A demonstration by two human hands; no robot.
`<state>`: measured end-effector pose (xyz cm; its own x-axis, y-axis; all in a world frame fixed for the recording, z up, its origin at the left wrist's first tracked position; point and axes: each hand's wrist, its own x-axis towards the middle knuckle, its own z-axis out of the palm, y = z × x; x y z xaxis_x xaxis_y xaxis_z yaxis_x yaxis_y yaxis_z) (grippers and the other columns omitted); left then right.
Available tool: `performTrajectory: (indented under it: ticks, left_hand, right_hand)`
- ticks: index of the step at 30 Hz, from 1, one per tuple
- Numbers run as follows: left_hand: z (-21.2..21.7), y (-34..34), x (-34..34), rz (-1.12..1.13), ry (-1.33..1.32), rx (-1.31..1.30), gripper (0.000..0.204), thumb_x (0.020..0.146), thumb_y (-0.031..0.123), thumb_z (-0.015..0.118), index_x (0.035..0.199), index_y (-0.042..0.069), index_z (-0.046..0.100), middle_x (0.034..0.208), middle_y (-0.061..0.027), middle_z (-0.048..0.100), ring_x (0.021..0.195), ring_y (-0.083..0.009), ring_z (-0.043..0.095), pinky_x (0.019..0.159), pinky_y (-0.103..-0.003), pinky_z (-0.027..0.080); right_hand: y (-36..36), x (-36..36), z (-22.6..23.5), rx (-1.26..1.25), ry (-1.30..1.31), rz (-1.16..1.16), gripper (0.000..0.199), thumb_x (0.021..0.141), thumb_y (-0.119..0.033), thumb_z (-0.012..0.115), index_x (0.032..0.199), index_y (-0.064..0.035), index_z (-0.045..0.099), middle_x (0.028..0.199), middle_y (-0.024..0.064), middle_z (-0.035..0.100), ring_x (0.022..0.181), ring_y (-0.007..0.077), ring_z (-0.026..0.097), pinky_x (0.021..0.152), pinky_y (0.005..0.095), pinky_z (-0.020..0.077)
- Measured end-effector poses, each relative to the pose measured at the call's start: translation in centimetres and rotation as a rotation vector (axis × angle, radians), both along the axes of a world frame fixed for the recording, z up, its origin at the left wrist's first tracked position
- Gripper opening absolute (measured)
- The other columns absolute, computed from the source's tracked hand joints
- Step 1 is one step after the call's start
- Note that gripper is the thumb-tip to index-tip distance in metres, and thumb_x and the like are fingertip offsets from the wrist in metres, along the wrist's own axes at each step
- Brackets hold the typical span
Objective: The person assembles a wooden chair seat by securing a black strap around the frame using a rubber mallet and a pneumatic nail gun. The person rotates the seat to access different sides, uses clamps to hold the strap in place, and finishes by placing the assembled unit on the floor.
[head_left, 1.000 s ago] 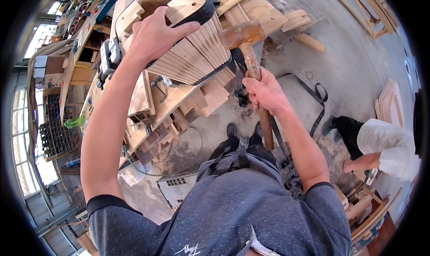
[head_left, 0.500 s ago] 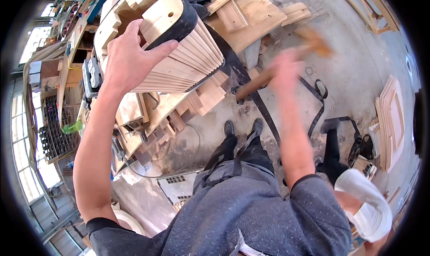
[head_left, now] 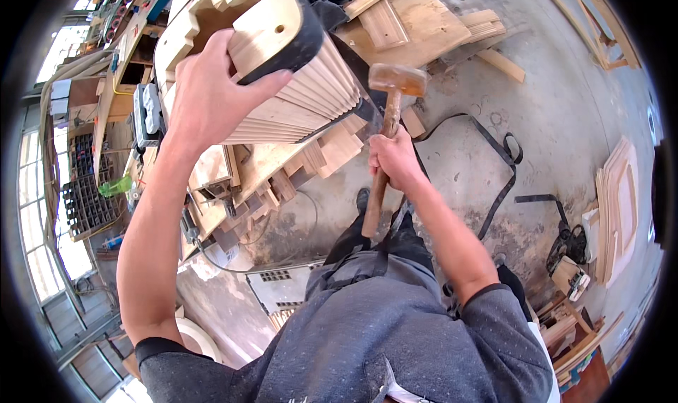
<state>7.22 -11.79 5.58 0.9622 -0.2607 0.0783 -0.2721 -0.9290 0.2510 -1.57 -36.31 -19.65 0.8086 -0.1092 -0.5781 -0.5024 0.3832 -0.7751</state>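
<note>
A rounded assembly of pale wood (head_left: 296, 106) with fine vertical slats stands on the bench at the upper left. A black band (head_left: 287, 58) wraps its upper rim. My left hand (head_left: 212, 96) grips that rim, the thumb spread over the band and the fingers hooked into a gap in the top, their tips partly hidden. My right hand (head_left: 395, 159) is closed round the wooden handle of a mallet (head_left: 397, 80). The mallet's amber, worn head points away from me, just right of the slats and apart from them.
Under the assembly, wood offcuts (head_left: 332, 152) stick out from the bench. A plywood board (head_left: 431, 29) bearing wood pieces lies beyond. Black straps (head_left: 498, 149) trail over the concrete floor. Curved wooden panels (head_left: 616, 205) lean at the right. A parts rack (head_left: 88, 191) stands left.
My right hand and the mallet have swung left and closer to the slatted assembly. My left hand keeps its hold. The other person at the lower right has mostly gone out of view.
</note>
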Motion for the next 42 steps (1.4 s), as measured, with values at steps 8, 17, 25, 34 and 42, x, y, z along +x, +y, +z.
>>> performTrajectory:
  ticks: [8,17,25,34,42]
  left_hand:
    - [0.3,1.2,0.1,0.005,-0.009,0.016,0.093,0.077,0.058,0.084,0.133,-0.011,0.058,0.093,-0.0197,0.075,0.089,-0.0297,0.072,0.093,-0.04,0.053]
    - [0.8,1.1,-0.6,0.023,0.015,0.042,0.089,0.078,0.054,0.085,0.132,-0.011,0.057,0.097,-0.019,0.074,0.088,-0.0283,0.071,0.086,-0.04,0.055]
    - [0.7,1.2,0.3,0.027,-0.034,0.113,0.087,0.076,0.059,0.084,0.125,-0.009,0.062,0.103,-0.0241,0.074,0.099,-0.0354,0.073,0.091,-0.041,0.055]
    - [0.3,2.0,-0.2,0.076,-0.047,-0.028,0.085,0.09,0.075,0.061,0.111,-0.007,0.068,0.094,-0.0238,0.073,0.094,-0.0382,0.071,0.086,-0.047,0.053]
    - [-1.0,2.8,0.5,0.079,-0.08,-0.106,0.067,0.103,0.062,0.05,0.112,0.0,0.073,0.101,-0.0208,0.075,0.102,-0.0402,0.069,0.094,-0.046,0.051]
  right_hand:
    - [-2.2,-1.7,3.6,-0.081,0.043,0.462,0.019,0.092,-0.011,0.067,0.104,-0.0052,0.054,0.071,0.0012,0.055,0.05,0.0109,0.051,0.043,0.029,0.0451]
    - [-20.1,5.1,13.2,0.073,-0.729,-0.485,0.021,0.106,-0.018,0.052,0.09,-0.0092,0.063,0.081,0.0044,0.064,0.07,0.0102,0.059,0.061,0.0279,0.046]
    - [0.4,1.0,6.9,-0.265,-0.288,0.123,0.014,0.098,-0.013,0.061,0.108,-0.005,0.055,0.081,0.0049,0.059,0.069,0.0163,0.06,0.058,0.0347,0.0513]
    - [-2.4,-7.1,6.5,-0.325,0.025,0.593,0.018,0.093,-0.008,0.065,0.102,-0.005,0.05,0.069,0.0015,0.051,0.049,0.0128,0.054,0.044,0.0328,0.0472]
    - [-7.5,-10.8,1.5,-0.668,0.164,0.776,0.025,0.086,-0.013,0.066,0.099,0.0025,0.051,0.07,0.0111,0.058,0.052,0.0226,0.06,0.047,0.0381,0.051]
